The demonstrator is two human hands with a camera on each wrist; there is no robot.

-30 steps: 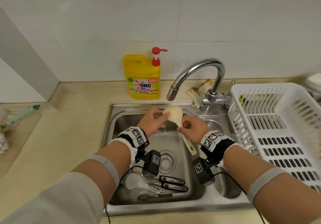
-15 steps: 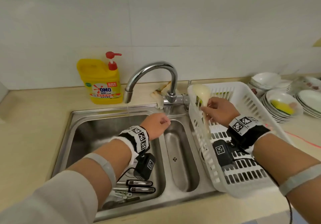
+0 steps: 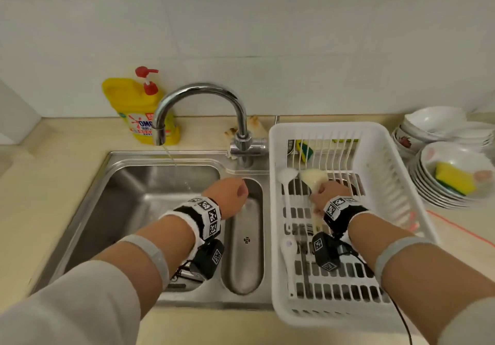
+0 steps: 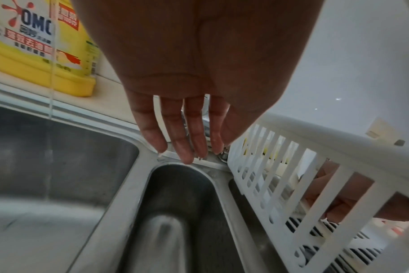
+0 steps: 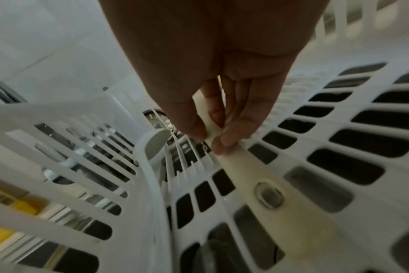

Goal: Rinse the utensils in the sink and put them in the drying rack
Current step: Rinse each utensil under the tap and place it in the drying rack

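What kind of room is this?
Most likely a kitchen. There is a steel sink under a running tap, a yellow bottle of dish soap, and a white drying rack beside stacked bowls.

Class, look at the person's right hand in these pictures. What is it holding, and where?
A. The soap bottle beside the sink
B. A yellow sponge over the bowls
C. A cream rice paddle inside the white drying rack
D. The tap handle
C: the right hand pinches the cream rice paddle by its handle, low inside the white drying rack, as the right wrist view shows.
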